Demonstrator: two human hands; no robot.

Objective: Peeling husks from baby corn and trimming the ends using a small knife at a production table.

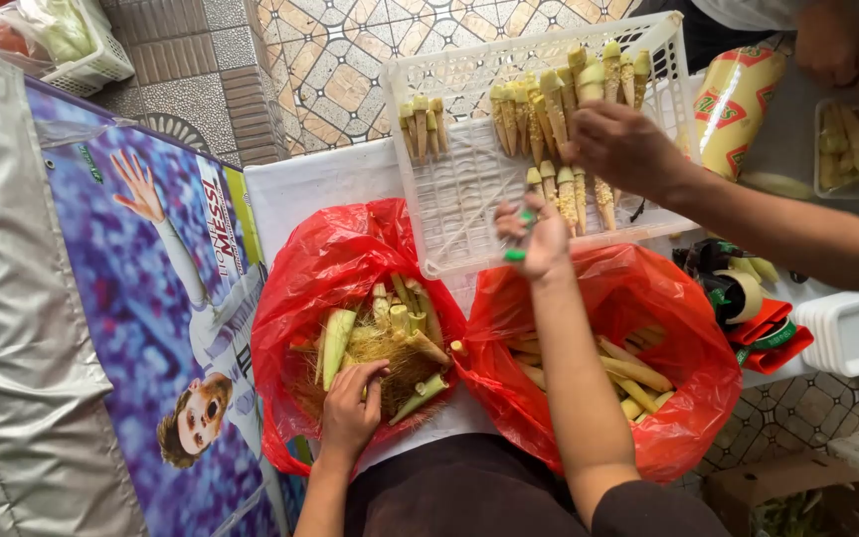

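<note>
- Left hand (350, 403) is down inside the left red plastic bag (295, 288), fingers curled into the pile of baby corn husks (390, 343). It's pressing or grabbing at the stringy silk and green leaves there; hard to say whether it really has a piece pinched, the fingers hide it.
- Right hand (534, 234) is stretched out ahead, over the near edge of the white plastic crate (449, 214). Fingers are loosely bunched, green nails showing. Looks like nothing is clamped in it, though the fingertips are a bit blurry.
- Inside the crate, just past the right hand: peeled baby corn (554, 104) lined up in rows, tips pointing toward the person, plus a smaller bunch off to the left side.
- Another person's hand (623, 149) comes in from the right, resting on those rows, just beyond the right hand.
- Under the right forearm sits the second red bag (683, 358), holding pale yellow cleaned cobs.
- Far right of both hands: a yellow film roll (738, 99), a clear tray with more corn (847, 144), and a stack of white foam trays (857, 333).
- Left of the left hand is a blue printed banner (141, 298) lying flat.
</note>
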